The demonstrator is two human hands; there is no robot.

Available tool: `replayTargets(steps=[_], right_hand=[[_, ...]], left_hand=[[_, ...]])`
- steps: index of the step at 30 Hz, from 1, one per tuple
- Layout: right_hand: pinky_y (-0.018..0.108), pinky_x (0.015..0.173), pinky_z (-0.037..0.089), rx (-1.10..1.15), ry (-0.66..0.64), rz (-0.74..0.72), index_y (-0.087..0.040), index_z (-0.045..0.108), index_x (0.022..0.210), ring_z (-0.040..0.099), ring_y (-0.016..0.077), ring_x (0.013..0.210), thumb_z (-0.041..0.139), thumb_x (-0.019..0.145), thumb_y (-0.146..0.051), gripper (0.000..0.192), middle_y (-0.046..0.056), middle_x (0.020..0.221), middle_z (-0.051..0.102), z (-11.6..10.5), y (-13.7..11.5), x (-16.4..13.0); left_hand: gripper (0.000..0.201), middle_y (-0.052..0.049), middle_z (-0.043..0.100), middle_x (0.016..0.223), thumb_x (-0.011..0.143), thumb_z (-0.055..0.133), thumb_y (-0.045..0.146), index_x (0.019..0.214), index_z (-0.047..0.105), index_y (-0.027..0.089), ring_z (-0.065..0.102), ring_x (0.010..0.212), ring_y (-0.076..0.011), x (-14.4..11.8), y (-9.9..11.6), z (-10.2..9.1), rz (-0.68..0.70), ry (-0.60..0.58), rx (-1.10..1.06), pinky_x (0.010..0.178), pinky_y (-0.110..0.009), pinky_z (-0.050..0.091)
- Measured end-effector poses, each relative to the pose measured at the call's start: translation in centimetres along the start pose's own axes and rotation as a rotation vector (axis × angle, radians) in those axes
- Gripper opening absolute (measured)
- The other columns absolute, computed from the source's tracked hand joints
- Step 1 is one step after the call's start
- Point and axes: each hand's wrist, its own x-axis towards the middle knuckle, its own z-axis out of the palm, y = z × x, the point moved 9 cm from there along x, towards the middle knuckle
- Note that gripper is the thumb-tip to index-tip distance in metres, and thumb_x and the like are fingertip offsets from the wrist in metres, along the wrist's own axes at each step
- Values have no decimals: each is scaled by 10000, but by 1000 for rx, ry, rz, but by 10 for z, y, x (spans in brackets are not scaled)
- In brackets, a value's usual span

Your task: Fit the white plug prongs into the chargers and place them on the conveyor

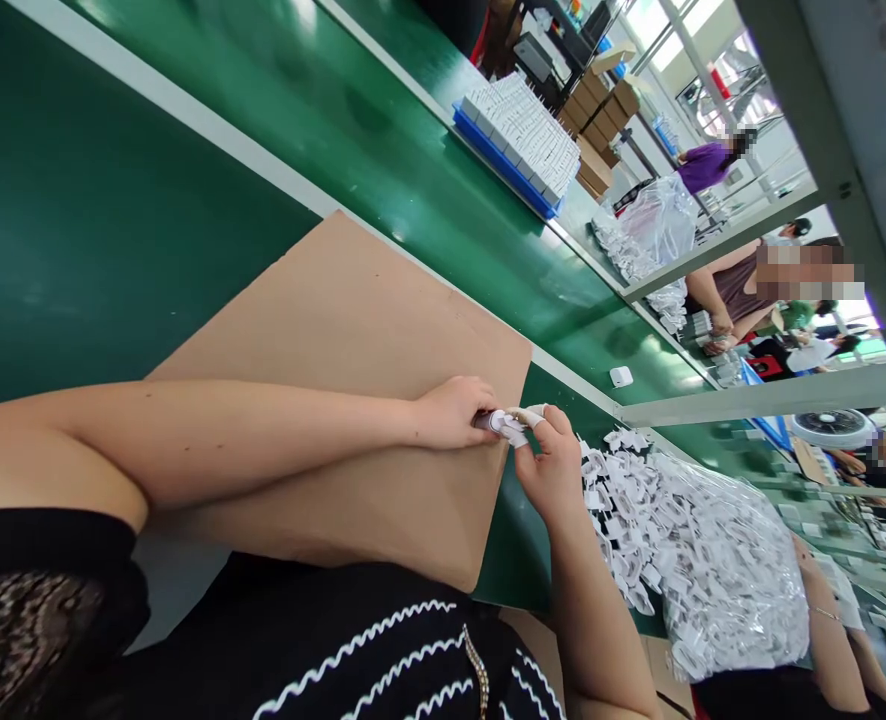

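Our left hand is closed w/ fingers pinching a small white part, held just above the edge of the brown cardboard sheet on the green table. Our right hand grips the same part from the other side, fingers clamped. Further right lies a pile of white parts, next to a clear bag full of them.

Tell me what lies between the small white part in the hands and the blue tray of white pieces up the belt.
In the head view, between the small white part and the blue tray: brown cardboard sheet, pale rail, then bare green belt.
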Motion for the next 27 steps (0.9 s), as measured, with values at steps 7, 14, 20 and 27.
replayTargets(steps=[7,14,20,27], right_hand=[[372,752,491,-37,-45,46,-216,715,1016,580,254,880,533,929,-157,210,76,917,598,3,-2,1],[337,701,474,-24,-59,49,-216,735,958,564,231,821,557,882,-142,207,57,865,563,3,2,7],[313,632,461,154,60,163,-203,773,1003,546,190,709,592,890,-219,214,22,802,510,12,8,-2],[461,941,502,156,263,458,-210,722,1291,629,289,1028,638,955,-379,385,122,1110,692,-10,69,-41]], left_hand=[[155,-56,734,953,864,789,362,882,753,212,667,915,-255,0,-1,0,4,-1,-48,859,-383,481],[147,-52,730,944,855,800,360,890,765,221,667,915,-254,0,-1,-1,-18,-3,-70,862,-379,487],[196,-61,732,945,869,773,417,900,767,223,660,921,-259,-2,1,-3,-29,-19,-68,876,-385,496],[435,-58,771,1040,762,794,540,1062,781,225,704,946,-290,5,-12,-15,-291,-66,-168,829,-376,550]])
